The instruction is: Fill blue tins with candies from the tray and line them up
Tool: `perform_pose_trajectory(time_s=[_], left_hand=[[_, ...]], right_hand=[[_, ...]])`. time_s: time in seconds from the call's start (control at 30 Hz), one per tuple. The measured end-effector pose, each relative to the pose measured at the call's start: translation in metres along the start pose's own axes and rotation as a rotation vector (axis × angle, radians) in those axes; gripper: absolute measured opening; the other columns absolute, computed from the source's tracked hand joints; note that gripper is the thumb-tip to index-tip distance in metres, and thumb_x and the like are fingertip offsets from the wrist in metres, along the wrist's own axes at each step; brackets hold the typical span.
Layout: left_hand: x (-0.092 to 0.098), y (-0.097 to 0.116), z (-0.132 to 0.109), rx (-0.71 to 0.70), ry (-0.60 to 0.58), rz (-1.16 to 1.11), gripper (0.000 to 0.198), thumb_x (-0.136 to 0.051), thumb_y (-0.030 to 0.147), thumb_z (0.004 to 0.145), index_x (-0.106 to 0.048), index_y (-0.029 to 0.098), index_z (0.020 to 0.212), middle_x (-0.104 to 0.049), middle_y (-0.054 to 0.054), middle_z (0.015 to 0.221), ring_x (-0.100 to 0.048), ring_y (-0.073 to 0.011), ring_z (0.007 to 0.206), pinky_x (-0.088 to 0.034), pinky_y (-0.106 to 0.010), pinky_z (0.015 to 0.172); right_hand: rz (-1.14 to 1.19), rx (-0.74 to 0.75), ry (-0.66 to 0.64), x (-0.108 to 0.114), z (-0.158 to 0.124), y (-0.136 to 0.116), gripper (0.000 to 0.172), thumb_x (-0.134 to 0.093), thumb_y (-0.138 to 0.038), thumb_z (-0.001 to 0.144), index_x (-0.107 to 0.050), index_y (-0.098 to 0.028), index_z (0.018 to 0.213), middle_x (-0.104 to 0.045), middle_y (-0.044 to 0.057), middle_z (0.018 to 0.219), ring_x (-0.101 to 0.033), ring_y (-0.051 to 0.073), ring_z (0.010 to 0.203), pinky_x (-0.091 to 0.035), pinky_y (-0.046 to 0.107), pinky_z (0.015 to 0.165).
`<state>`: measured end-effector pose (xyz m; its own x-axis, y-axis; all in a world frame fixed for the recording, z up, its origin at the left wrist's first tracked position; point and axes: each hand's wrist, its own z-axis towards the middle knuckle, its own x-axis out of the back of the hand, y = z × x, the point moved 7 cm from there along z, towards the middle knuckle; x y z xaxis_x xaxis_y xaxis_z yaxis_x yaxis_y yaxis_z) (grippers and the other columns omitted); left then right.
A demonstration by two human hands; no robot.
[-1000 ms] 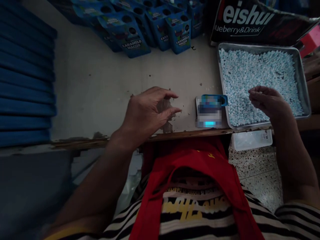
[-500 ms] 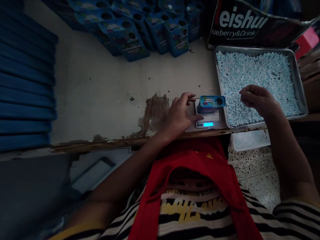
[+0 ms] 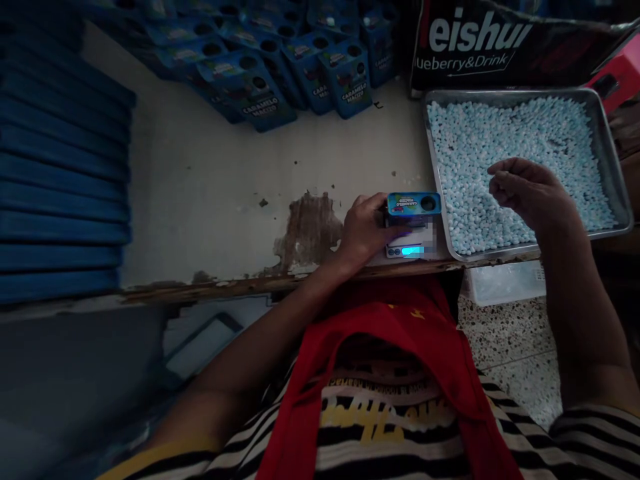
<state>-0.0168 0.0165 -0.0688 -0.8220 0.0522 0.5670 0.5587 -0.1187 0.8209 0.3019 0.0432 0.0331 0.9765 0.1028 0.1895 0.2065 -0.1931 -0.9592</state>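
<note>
At the table's (image 3: 210,187) near edge sits a scale (image 3: 407,250) with a box (image 3: 414,203) on top. The left hand (image 3: 365,227) closes on the box from the scale's left. Right of the scale, the right hand (image 3: 530,197) hangs curled over a tray (image 3: 500,252) of candies (image 3: 500,133); I cannot tell whether it holds any. Behind the scale stand cartons (image 3: 300,67).

You're in a small sweet-packing workshop: a metal tray (image 3: 500,94) heaped with pale sweets (image 3: 505,133), printed blue cartons (image 3: 345,77) ranked left of it, a small scale (image 3: 400,251) beside it.
</note>
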Motion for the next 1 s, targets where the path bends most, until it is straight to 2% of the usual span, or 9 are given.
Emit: perform_pose_trajectory(time_s=[0.17, 0.3, 0.57, 0.67, 0.73, 0.83, 0.9, 0.93, 1.0], left_hand=[[0.0, -0.003, -0.002, -0.01, 0.022, -0.055, 0.054, -0.113, 0.022, 0.071, -0.087, 0.026, 0.118, -0.083, -0.004, 0.112, -0.078, -0.0298, 0.112, -0.064, -0.039, 0.102], [0.0, -0.003, -0.001, -0.01, 0.006, -0.042, 0.052, -0.112, 0.02, 0.073, -0.088, 0.026, 0.118, -0.083, -0.004, 0.109, -0.078, -0.0302, 0.11, -0.064, -0.04, 0.101], [-0.004, -0.006, 0.004, 0.01, -0.002, -0.079, 0.054, -0.115, 0.024, 0.066, -0.087, 0.023, 0.112, -0.083, -0.004, 0.104, -0.081, -0.031, 0.106, -0.066, -0.04, 0.099], [-0.008, -0.008, 0.001, 0.032, -0.013, -0.118, 0.049, -0.112, 0.028, 0.071, -0.086, 0.022, 0.112, -0.084, -0.005, 0.105, -0.082, -0.0306, 0.103, -0.066, -0.041, 0.098], [-0.007, -0.004, 0.0, 0.011, -0.046, -0.149, 0.045, -0.107, 0.028, 0.077, -0.085, 0.022, 0.115, -0.085, -0.005, 0.108, -0.082, -0.0301, 0.104, -0.066, -0.041, 0.098], [0.007, 0.017, 0.007, -0.163, -0.067, -0.118, 0.036, -0.096, 0.025, 0.088, -0.082, 0.023, 0.122, -0.086, -0.006, 0.116, -0.081, -0.0292, 0.108, -0.066, -0.041, 0.102], [0.022, 0.043, 0.021, -0.373, -0.036, 0.007, 0.029, -0.083, 0.02, 0.096, -0.081, 0.024, 0.125, -0.085, -0.007, 0.123, -0.079, -0.0298, 0.116, -0.064, -0.044, 0.109], [0.028, 0.058, 0.03, -0.485, -0.008, 0.086, 0.029, -0.076, 0.018, 0.099, -0.081, 0.024, 0.127, -0.084, -0.008, 0.126, -0.077, -0.0305, 0.12, -0.063, -0.046, 0.114], [0.034, 0.09, 0.051, -0.693, 0.047, 0.224, 0.032, -0.064, 0.014, 0.105, -0.081, 0.024, 0.131, -0.083, -0.01, 0.13, -0.074, -0.0321, 0.127, -0.06, -0.05, 0.12]], right_hand=[[-0.105, 0.075, 0.009, -0.002, 0.009, 0.007, 0.026, -0.099, -0.035, 0.091, -0.079, -0.02, 0.095, -0.068, 0.0, 0.074, -0.048, 0.009, 0.06, -0.035, 0.024, 0.053], [-0.081, 0.075, 0.003, -0.004, 0.012, 0.008, 0.023, -0.096, -0.034, 0.093, -0.08, -0.018, 0.099, -0.069, 0.001, 0.076, -0.046, 0.008, 0.059, -0.032, 0.024, 0.053], [-0.057, -0.002, -0.071, -0.016, 0.009, 0.02, 0.032, -0.098, -0.037, 0.087, -0.077, -0.018, 0.102, -0.07, 0.0, 0.073, -0.05, 0.009, 0.059, -0.036, 0.023, 0.055], [-0.139, 0.013, -0.071, -0.015, 0.009, 0.024, 0.029, -0.095, -0.04, 0.087, -0.078, -0.019, 0.1, -0.071, 0.0, 0.071, -0.055, 0.012, 0.061, -0.042, 0.025, 0.059], [-0.284, 0.089, -0.067, -0.013, 0.007, 0.02, 0.024, -0.094, -0.039, 0.088, -0.082, -0.021, 0.098, -0.076, 0.003, 0.077, -0.065, 0.017, 0.071, -0.051, 0.03, 0.069], [-0.472, 0.273, -0.024, -0.017, 0.001, 0.004, 0.016, -0.094, -0.037, 0.088, -0.089, -0.025, 0.097, -0.087, 0.008, 0.106, -0.079, 0.03, 0.106, -0.06, 0.043, 0.097], [-0.414, 0.329, 0.056, -0.02, 0.001, -0.002, 0.017, -0.093, -0.04, 0.09, -0.091, -0.027, 0.1, -0.088, 0.008, 0.118, -0.078, 0.034, 0.122, -0.058, 0.048, 0.111], [-0.312, 0.309, 0.101, -0.021, 0.004, -0.001, 0.02, -0.093, -0.043, 0.092, -0.09, -0.027, 0.103, -0.088, 0.008, 0.117, -0.078, 0.032, 0.122, -0.058, 0.047, 0.113], [0.01, 0.179, 0.177, -0.027, 0.015, 0.01, 0.027, -0.089, -0.051, 0.099, -0.086, -0.026, 0.107, -0.086, 0.006, 0.107, -0.08, 0.026, 0.108, -0.062, 0.041, 0.104]])
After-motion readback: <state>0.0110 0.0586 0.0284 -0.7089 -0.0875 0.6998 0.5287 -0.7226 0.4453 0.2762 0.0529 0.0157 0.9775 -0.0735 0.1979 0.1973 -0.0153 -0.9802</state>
